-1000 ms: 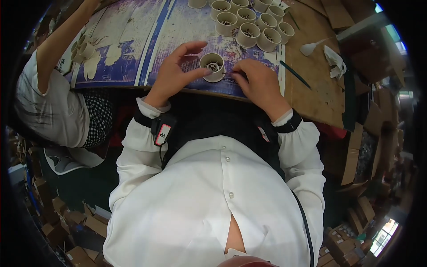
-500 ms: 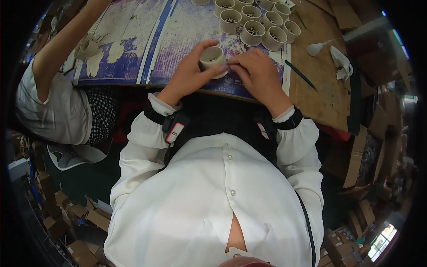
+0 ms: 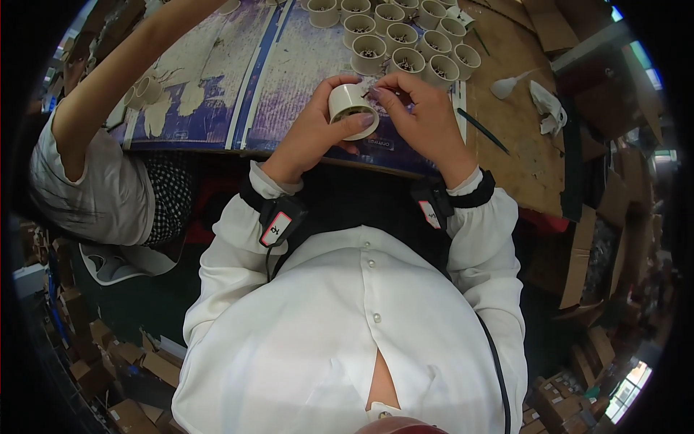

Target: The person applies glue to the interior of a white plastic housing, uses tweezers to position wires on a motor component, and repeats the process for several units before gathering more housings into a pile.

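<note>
Head view: tilted cup (image 3: pixel 347 100), other cups (image 3: pixel 368 66) beyond it.
Left hand (image 3: pixel 312 132) clamps it, probably for steadiness; right hand (image 3: pixel 421 112) is just beside it, its fingertips' grip too small to tell.

I have room over the counter (image 3: pixel 289 65) between the left hand (image 3: pixel 309 136) and the co-worker's arm (image 3: pixel 130 72); straight ahead, clustered cups (image 3: pixel 367 65) block me, and a green stick (image 3: pixel 483 132) lies rightward.
</note>
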A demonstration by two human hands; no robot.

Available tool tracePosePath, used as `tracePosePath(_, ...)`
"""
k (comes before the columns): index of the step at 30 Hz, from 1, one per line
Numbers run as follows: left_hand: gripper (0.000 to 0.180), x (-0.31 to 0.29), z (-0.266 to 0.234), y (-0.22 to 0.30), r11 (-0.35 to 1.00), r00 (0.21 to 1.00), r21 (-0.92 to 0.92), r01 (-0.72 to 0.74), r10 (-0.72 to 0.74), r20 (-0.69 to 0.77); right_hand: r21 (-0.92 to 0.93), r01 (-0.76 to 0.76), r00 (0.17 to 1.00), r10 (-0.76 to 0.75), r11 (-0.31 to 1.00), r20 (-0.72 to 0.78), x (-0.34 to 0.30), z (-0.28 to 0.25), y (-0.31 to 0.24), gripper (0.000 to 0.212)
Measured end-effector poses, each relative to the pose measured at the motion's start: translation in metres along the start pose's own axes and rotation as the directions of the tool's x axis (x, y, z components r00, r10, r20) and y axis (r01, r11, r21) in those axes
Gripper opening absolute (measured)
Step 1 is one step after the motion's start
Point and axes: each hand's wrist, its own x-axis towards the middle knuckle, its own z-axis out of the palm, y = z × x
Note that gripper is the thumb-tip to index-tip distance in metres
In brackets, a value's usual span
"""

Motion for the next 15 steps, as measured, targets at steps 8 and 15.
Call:
tracePosePath(8, 0.061, -0.004, -0.001, -0.002, 0.995, 1.0, 0.096, 0.012, -0.012, 0.001, 0.109, -0.088, 0.996, 0.084, 0.99, 0.039, -0.006, -0.001, 0.009, 0.017)
tracePosePath(15, 0.06, -0.002, -0.009, -0.011, 0.982, 0.995, 0.159, -0.099, 0.094, 0.043, 0.487, -0.175, 0.984, 0.135, 0.856, 0.116, -0.008, -0.007, 0.011, 0.015)
